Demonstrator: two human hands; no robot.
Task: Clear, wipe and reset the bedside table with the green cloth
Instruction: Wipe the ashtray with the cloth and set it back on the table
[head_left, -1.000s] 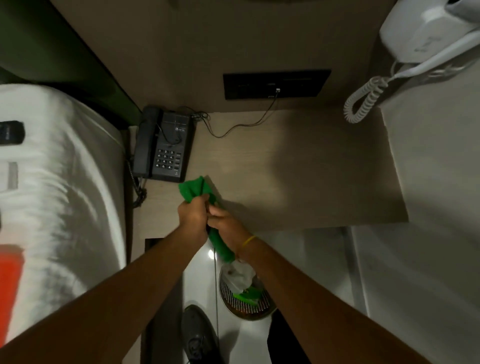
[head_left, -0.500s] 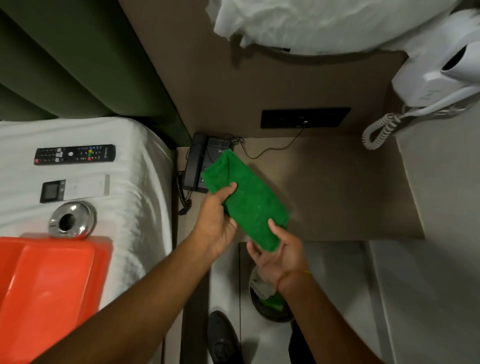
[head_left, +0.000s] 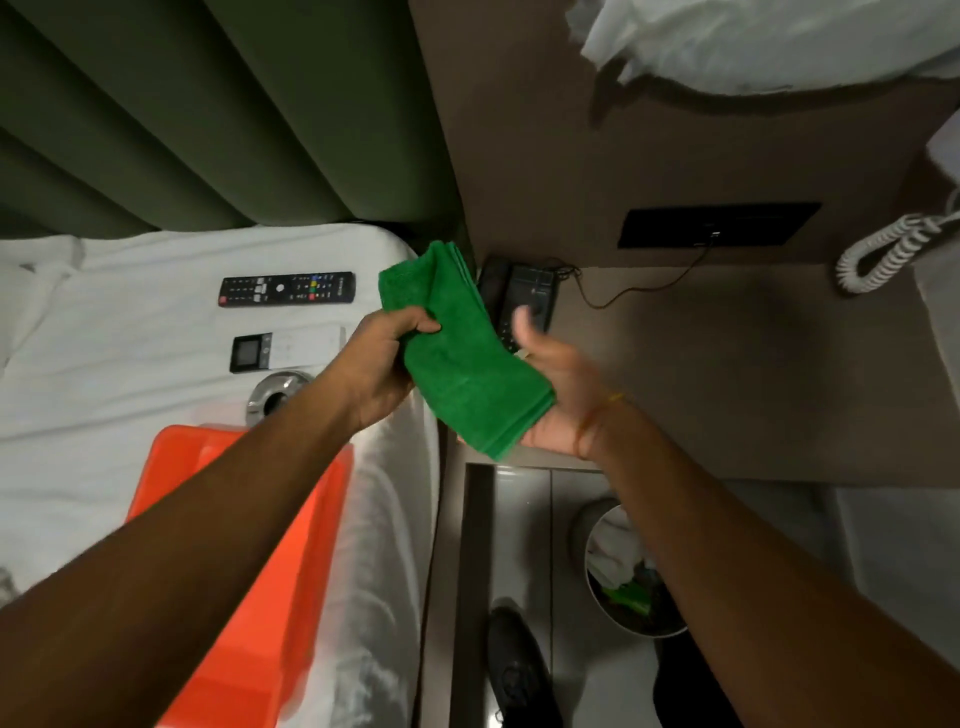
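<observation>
The folded green cloth (head_left: 460, 348) is held in the air above the gap between the bed and the wooden bedside table (head_left: 727, 374). My left hand (head_left: 382, 358) grips its upper left edge. My right hand (head_left: 558, 400) lies palm-up under its lower end, fingers apart and blurred. A black telephone (head_left: 524, 296) stands at the table's back left corner, partly hidden by the cloth. On the white bed lie a black remote (head_left: 287, 289), a white remote with a screen (head_left: 285, 349) and a round metal ashtray (head_left: 275, 396).
An orange tray (head_left: 249, 571) sits on the bed (head_left: 104, 364) under my left arm. A waste bin (head_left: 623, 582) with rubbish stands on the floor below the table's front edge, beside a black shoe (head_left: 519, 670). A white coiled cord (head_left: 883, 254) hangs at the right wall.
The cloth went from bunched on the table edge to folded flat and lifted leftward toward the bed. The view swung left, bringing the bed items into sight.
</observation>
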